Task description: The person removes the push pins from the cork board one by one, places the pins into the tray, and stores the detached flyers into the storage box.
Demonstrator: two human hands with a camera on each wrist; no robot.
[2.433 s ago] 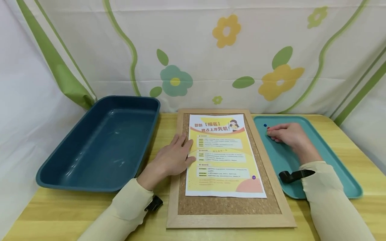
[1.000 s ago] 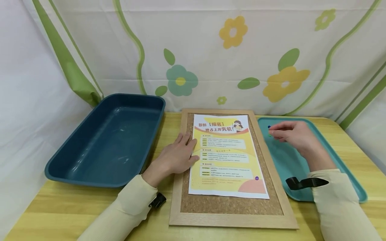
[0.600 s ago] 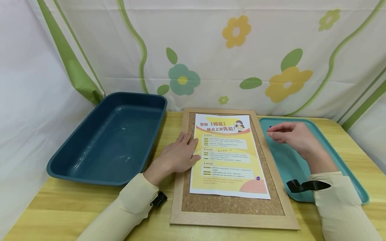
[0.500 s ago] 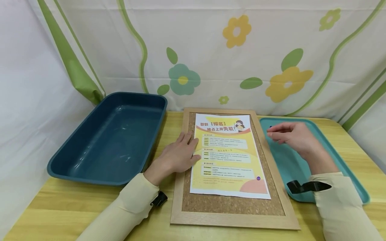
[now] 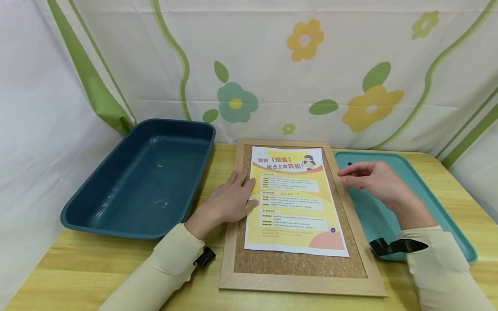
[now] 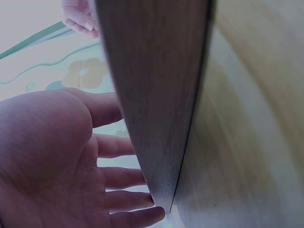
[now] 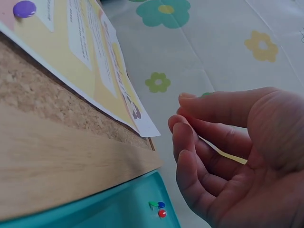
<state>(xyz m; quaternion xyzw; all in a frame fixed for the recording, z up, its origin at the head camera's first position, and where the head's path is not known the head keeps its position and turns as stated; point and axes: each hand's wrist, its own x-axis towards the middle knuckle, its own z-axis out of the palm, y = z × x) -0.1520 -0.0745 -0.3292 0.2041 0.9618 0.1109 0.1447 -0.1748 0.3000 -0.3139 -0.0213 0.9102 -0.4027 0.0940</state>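
A yellow printed sheet (image 5: 292,203) lies on a wood-framed cork board (image 5: 295,265). A purple pushpin (image 7: 24,9) sits at its lower right corner. My left hand (image 5: 229,201) rests with fingers spread across the board's left frame, fingertips at the sheet's edge. My right hand (image 5: 377,181) hovers over the right frame and the teal tray (image 5: 383,211), thumb and index fingertips close together; I cannot tell whether a pin is between them. Green (image 7: 152,205), blue (image 7: 161,205) and red pushpins (image 7: 162,213) lie in the tray. The sheet's upper right corner lifts off the cork.
A deep dark-blue basin (image 5: 144,185) stands left of the board on the wooden table (image 5: 89,272). Behind everything hangs a white curtain (image 5: 264,56) with printed flowers. Black straps circle both wrists.
My right hand has drawn back from the pins in the tray and moved left toward the board's right frame. The head view has shifted slightly. My left hand stays on the board.
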